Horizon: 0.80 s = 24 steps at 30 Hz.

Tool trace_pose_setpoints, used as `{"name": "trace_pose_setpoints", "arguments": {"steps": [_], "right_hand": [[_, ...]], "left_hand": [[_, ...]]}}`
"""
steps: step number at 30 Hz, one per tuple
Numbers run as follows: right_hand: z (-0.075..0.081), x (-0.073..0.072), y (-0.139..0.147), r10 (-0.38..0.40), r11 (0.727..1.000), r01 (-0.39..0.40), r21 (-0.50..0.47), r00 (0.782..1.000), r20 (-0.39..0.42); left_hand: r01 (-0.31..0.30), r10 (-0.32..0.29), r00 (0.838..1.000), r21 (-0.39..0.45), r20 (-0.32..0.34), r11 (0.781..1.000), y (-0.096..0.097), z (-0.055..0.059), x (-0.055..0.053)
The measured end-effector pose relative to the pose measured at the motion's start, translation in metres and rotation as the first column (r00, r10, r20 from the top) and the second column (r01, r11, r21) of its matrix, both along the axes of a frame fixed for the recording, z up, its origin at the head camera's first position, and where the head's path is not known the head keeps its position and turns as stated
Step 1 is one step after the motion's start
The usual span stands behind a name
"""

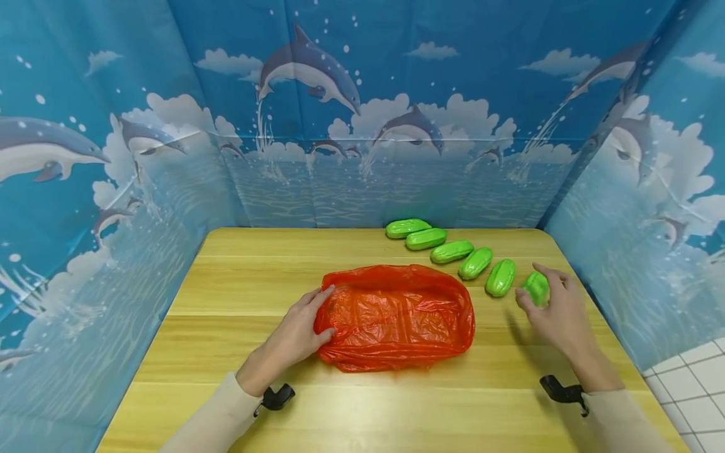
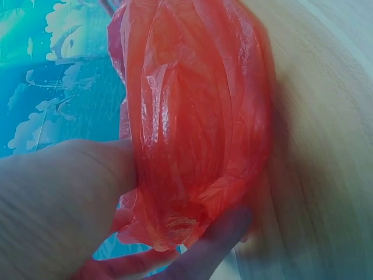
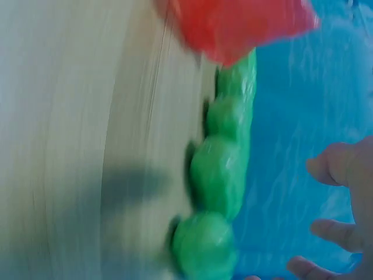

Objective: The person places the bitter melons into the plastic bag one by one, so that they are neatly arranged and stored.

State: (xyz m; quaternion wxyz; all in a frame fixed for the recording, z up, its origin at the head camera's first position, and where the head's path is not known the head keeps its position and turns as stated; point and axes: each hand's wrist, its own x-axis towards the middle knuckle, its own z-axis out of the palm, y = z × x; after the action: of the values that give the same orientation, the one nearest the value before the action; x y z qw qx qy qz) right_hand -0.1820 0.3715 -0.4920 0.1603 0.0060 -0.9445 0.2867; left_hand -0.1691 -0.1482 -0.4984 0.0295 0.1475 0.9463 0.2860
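A red plastic bag [image 1: 396, 314] lies spread into a wide oval with its mouth facing up. At its left end my left hand [image 1: 297, 324] grips the rim, thumb and fingers around the thin plastic; the left wrist view shows the crinkled bag [image 2: 180, 116] between them. My right hand [image 1: 561, 311] hovers over the rightmost glossy green cucumber-like vegetable [image 1: 535, 287], thumb and fingers spread to either side of it. In the right wrist view the fingers [image 3: 338, 233] are apart from the green vegetables [image 3: 218, 175].
Several similar green vegetables [image 1: 451, 251] run in a slanting row from the back edge of the wooden table [image 1: 243, 270] toward my right hand. A blue dolphin-print curtain [image 1: 374, 182] encloses the table's back and sides. White floor tiles [image 1: 691, 384] show at lower right.
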Motion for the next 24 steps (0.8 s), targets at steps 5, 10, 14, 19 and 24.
{"name": "trace_pose_setpoints", "arguments": {"steps": [5, 10, 14, 19, 24], "right_hand": [[-0.008, -0.011, 0.029, -0.034, 0.999, 0.036, -0.030, 0.995, 0.093], [-0.016, -0.024, 0.048, -0.036, 0.999, 0.040, -0.015, 0.981, 0.191], [-0.022, -0.033, 0.057, -0.032, 0.999, 0.036, -0.011, 0.966, 0.256], [-0.027, -0.042, 0.063, 0.009, 0.998, 0.008, -0.056, 0.959, 0.283], [-0.031, -0.049, 0.065, 0.028, 0.996, -0.003, -0.089, 0.957, 0.287]], "left_hand": [[-0.005, 0.005, 1.000, 0.001, 0.013, 1.000, 0.000, -0.001, 0.000], [-0.008, 0.007, 1.000, 0.009, 0.025, 1.000, 0.000, -0.002, -0.001], [-0.004, 0.003, 0.999, 0.016, 0.033, 1.000, 0.000, -0.004, -0.001], [-0.002, 0.002, 0.999, 0.015, 0.035, 1.000, -0.001, -0.007, -0.001], [-0.003, 0.002, 1.000, 0.019, 0.021, 1.000, -0.002, -0.008, -0.003]]}}
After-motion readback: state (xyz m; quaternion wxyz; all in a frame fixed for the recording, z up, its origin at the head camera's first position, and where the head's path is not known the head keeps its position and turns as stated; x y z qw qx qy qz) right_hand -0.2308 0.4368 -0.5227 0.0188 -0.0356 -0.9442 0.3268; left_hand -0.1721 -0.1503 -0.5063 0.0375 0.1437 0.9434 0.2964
